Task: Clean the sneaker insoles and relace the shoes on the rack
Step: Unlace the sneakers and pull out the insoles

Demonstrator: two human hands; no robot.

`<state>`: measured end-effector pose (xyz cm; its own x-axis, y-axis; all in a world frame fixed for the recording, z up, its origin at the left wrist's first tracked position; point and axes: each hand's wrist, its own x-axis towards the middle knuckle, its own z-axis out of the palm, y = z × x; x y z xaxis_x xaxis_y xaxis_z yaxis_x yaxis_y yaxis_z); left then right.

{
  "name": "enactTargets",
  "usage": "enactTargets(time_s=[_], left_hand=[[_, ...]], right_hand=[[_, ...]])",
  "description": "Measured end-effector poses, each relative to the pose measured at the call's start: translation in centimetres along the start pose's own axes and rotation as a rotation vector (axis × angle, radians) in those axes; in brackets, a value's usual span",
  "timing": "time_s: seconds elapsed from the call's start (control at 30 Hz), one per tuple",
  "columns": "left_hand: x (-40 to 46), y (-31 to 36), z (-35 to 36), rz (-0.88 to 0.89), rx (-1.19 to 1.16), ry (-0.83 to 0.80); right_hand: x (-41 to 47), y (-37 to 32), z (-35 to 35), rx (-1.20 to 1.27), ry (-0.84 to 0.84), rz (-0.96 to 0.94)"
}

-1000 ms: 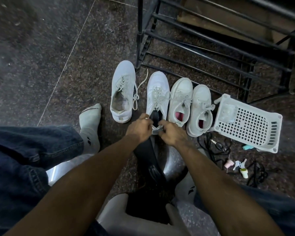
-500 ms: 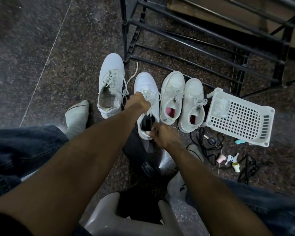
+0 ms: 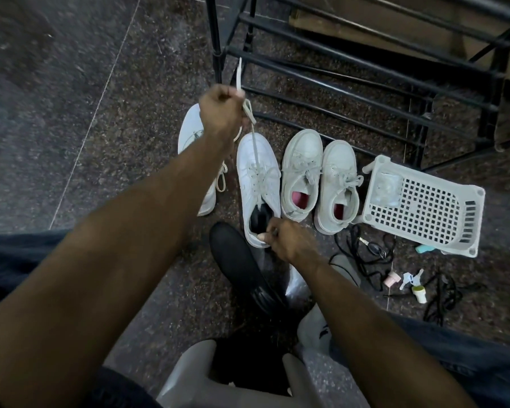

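Several white sneakers stand in a row on the dark floor before a black shoe rack [image 3: 351, 72]. My right hand [image 3: 289, 240] grips the heel of the second sneaker [image 3: 256, 178], whose opening shows a dark insole. My left hand [image 3: 223, 113] is raised beyond the toe and holds that sneaker's white lace [image 3: 255, 142], drawn taut up from the eyelets. The leftmost sneaker [image 3: 190, 134] is partly hidden by my left forearm. A black insole [image 3: 242, 269] lies on the floor just below the held sneaker.
Two smaller white sneakers [image 3: 321, 175] with pink insoles sit to the right. A white perforated basket [image 3: 421, 207] lies on its side further right. Black laces [image 3: 362, 254], small bottles [image 3: 418, 293] and bits lie below it. A grey stool [image 3: 195, 375] is under me.
My left hand left the sneaker's opening, took the lace and pulled it up and away past the toe. My right hand stayed on the heel.
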<state>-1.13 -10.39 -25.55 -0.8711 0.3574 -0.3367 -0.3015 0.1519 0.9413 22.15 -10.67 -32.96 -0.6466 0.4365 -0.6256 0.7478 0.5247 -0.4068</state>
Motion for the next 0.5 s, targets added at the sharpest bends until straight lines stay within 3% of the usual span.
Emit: enactTargets(time_s=[0.2,0.3,0.37,0.5], left_hand=[[-0.2,-2.8,-1.0,-0.001,0.197,-0.151],[-2.2,-7.7,-1.7,-0.141,0.218,-0.175],[-4.8,-10.5,-2.1,-0.166,0.523,-0.246],[-8.1,-13.0,-2.6,-0.151,0.727,-0.303]], right_hand=[[1.1,0.0,-1.6,-0.037,-0.082,-0.027],[1.6,-0.3,-3.1,-0.005,0.149,-0.021],[2.4,-0.8,-4.0,0.056,0.265,-0.002],[4.4,-2.3,-4.2,0.054,0.119,-0.027]])
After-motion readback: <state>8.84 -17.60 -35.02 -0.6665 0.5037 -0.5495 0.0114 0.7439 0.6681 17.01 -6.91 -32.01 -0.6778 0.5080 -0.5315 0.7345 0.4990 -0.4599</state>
